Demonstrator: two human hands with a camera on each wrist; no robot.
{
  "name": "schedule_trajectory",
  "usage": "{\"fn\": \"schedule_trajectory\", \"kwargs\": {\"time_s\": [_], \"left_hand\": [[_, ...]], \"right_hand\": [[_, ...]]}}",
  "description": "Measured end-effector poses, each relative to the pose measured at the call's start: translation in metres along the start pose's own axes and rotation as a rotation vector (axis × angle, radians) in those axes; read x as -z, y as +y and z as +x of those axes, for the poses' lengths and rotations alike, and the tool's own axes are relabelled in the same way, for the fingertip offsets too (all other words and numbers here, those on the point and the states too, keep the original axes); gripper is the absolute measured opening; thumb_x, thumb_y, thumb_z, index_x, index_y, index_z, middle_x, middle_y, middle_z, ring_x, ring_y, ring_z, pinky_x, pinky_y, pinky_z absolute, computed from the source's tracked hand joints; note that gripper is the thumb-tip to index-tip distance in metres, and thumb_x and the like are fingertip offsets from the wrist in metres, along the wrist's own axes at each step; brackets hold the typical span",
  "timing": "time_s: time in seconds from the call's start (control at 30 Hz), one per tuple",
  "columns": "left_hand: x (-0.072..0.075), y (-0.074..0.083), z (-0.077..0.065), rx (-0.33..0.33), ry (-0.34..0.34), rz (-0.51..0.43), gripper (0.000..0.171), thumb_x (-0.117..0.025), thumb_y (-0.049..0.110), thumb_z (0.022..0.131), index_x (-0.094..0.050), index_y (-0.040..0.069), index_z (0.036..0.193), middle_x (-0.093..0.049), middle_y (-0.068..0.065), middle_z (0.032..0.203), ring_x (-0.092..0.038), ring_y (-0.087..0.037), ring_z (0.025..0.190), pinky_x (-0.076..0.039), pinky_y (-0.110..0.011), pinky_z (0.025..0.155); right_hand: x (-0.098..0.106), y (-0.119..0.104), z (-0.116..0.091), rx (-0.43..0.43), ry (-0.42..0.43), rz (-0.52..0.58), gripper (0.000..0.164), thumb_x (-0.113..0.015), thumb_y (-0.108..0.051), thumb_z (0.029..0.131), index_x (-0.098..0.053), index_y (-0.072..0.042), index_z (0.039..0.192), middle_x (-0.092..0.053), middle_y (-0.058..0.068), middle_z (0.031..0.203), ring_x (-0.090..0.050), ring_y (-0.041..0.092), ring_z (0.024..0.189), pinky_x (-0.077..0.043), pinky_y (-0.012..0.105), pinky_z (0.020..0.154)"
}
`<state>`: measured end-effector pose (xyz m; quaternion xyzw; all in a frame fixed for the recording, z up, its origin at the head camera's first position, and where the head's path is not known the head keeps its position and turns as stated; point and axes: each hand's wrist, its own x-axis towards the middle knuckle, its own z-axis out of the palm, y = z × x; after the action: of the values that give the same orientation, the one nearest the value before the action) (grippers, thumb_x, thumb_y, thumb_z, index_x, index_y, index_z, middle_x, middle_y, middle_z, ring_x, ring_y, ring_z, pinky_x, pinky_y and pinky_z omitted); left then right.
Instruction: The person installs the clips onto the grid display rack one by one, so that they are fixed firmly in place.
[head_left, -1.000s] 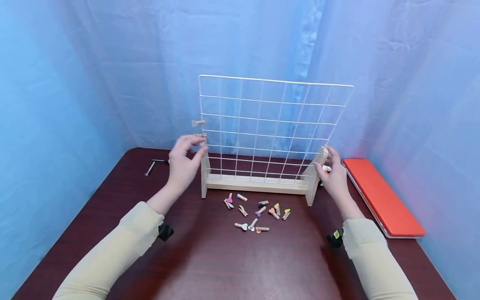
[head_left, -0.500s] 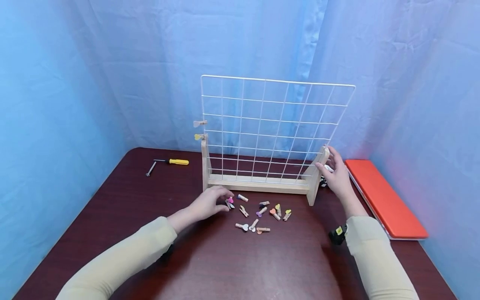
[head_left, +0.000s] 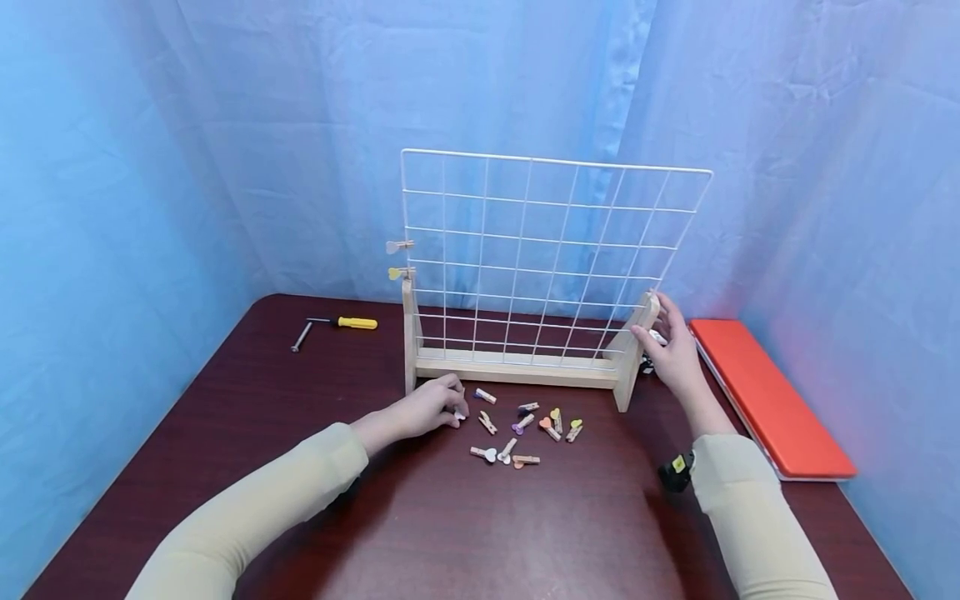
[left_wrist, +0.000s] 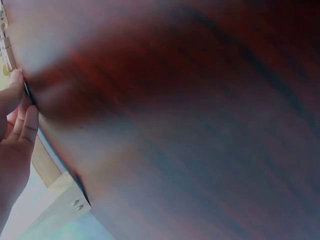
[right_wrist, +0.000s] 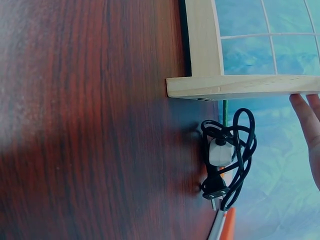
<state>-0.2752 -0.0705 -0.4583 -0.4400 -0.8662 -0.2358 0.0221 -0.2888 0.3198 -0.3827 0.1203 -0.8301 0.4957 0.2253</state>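
Observation:
A white wire grid [head_left: 557,161] stands upright in a pale wooden stand [head_left: 517,372]. Two clothespins grip its left edge, one with a yellow heart [head_left: 394,273], the other with a pale heart [head_left: 393,247]. In front of the stand's left foot, my left hand [head_left: 426,408] pinches a clothespin [head_left: 460,415], mostly hidden by the fingers, with a bit of white showing. Several heart clothespins [head_left: 523,423] lie scattered to its right. My right hand [head_left: 673,354] holds the stand's right upright [head_left: 627,367]; in the right wrist view its fingertips [right_wrist: 297,100] touch the board.
Behind the left side lie a yellow-handled screwdriver [head_left: 358,322] and a metal bolt [head_left: 302,337]. A long red box [head_left: 772,400] lies along the right. Beside the right upright is a coiled black cord with a white block [right_wrist: 220,154]. Blue curtains surround the dark table [head_left: 480,533].
My left hand has left the clothespins at the grid's left edge, come down to the table, and closed its fingers over a clothespin there. My right hand stays on the upright.

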Motion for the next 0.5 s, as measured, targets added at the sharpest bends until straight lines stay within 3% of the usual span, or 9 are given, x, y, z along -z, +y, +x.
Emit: {"fn": "schedule_trajectory", "kwargs": {"time_s": [0.23,0.5], "left_hand": [[0.008,-0.001,-0.004,-0.035,0.046,-0.055,0.012,-0.071,0.012,0.075,-0.065,0.010,0.085,-0.057,-0.001,0.086,-0.055,-0.012,0.071,-0.046,-0.020,0.063],[0.038,0.006,-0.005,-0.021,0.143,-0.094,0.018,-0.074,0.020,0.071,-0.070,0.013,0.086,-0.059,0.004,0.073,-0.054,-0.008,0.063,-0.045,-0.017,0.055]], "right_hand": [[0.001,-0.001,0.000,-0.005,-0.009,-0.013,0.063,-0.058,-0.007,0.085,-0.027,-0.012,0.139,-0.043,0.023,0.129,-0.047,0.033,0.111,-0.043,0.006,0.072],[0.001,-0.002,-0.001,0.012,-0.002,-0.024,0.061,-0.058,-0.008,0.085,-0.028,-0.011,0.139,-0.044,0.023,0.128,-0.048,0.030,0.109,-0.042,0.006,0.072]]}}
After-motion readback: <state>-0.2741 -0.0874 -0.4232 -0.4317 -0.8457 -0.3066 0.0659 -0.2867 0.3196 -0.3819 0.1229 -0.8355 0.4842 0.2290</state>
